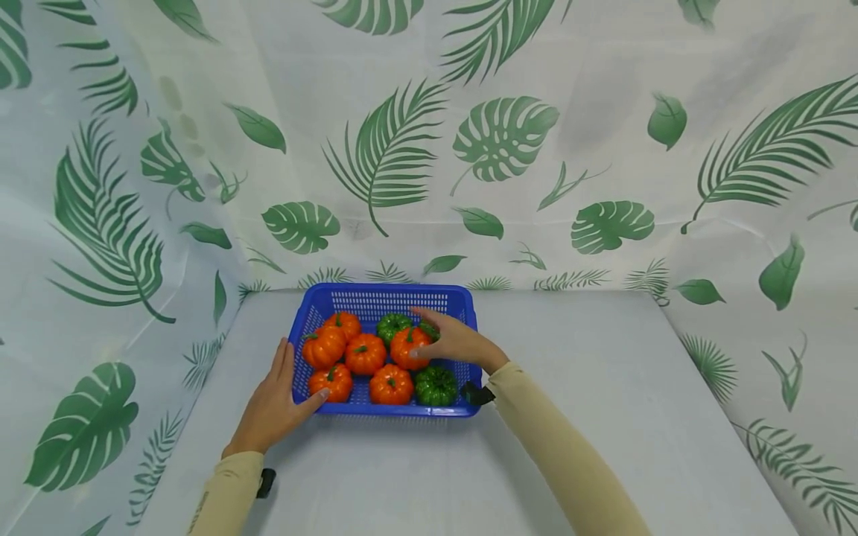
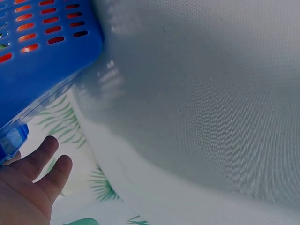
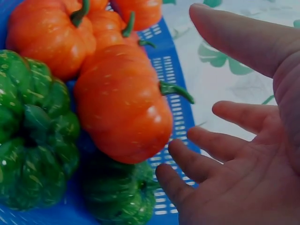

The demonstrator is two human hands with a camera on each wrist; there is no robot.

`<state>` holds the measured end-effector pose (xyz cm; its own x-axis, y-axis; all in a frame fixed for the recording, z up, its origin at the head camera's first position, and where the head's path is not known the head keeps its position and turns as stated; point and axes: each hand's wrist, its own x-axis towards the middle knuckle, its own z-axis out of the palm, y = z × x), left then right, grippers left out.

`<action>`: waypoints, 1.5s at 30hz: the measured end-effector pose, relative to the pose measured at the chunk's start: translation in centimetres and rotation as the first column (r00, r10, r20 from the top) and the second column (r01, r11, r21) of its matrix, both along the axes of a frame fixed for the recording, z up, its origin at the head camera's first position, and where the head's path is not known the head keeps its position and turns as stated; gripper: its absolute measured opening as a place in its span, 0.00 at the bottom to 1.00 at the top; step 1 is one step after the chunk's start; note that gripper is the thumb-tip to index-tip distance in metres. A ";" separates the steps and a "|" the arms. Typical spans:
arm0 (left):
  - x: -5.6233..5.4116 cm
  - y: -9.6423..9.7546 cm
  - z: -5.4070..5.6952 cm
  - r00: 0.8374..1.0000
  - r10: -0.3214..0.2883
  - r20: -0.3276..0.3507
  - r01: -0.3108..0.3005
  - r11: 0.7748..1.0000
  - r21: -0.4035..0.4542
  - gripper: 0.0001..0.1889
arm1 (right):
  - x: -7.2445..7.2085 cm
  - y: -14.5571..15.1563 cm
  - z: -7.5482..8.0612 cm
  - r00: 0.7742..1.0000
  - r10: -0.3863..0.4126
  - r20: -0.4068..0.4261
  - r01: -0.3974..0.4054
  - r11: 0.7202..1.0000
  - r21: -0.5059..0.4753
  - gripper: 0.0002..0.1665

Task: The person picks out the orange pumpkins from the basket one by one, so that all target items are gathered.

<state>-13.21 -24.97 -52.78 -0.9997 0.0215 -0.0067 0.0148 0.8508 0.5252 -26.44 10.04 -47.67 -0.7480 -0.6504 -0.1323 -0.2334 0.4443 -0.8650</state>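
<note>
A blue plastic basket [image 1: 429, 409] holds several orange pumpkins [image 1: 365, 354] and green ones [image 1: 436, 385], all small and ribbed with short green stems. My left hand [image 1: 271, 406] is at the basket's left side, fingers straight along the outer wall and thumb stretched over the front corner. In the left wrist view, two of its fingers stand spread beside the rim. Inside the basket's right half, my right hand [image 1: 454, 341] reaches over an orange pumpkin [image 3: 124, 103], thumb and fingers spread wide around it. The right wrist view shows a gap between those fingers and the pumpkin.
The basket stands on a white-covered table [image 1: 576, 417] near its back edge. White sheeting with green leaf prints [image 1: 506, 138] hangs behind and at both sides. Each wrist carries a dark strap [image 1: 477, 393].
</note>
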 end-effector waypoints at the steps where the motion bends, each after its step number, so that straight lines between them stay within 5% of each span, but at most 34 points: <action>1: 0.0 0.0 0.0 1.000 0.001 0.002 -0.001 1.000 0.001 0.63 | 0.0 0.0 -0.2 1.000 0.005 0.002 -0.005 1.000 0.001 0.54; 17: 0.0 0.4 0.1 1.000 -0.004 0.016 0.003 0.999 0.032 0.62 | 0.0 -0.6 -1.5 0.992 0.004 -0.126 0.018 0.985 0.169 0.46; 26: -0.1 0.4 -0.2 1.000 -0.017 0.006 0.017 0.999 0.047 0.63 | 0.3 0.0 -1.6 0.989 -0.051 -0.141 0.070 0.989 0.130 0.43; 45: 0.0 -0.1 -0.3 1.000 -0.002 0.017 0.001 0.999 0.053 0.61 | -0.3 4.5 0.9 0.963 -0.188 -0.192 0.186 0.982 -0.031 0.47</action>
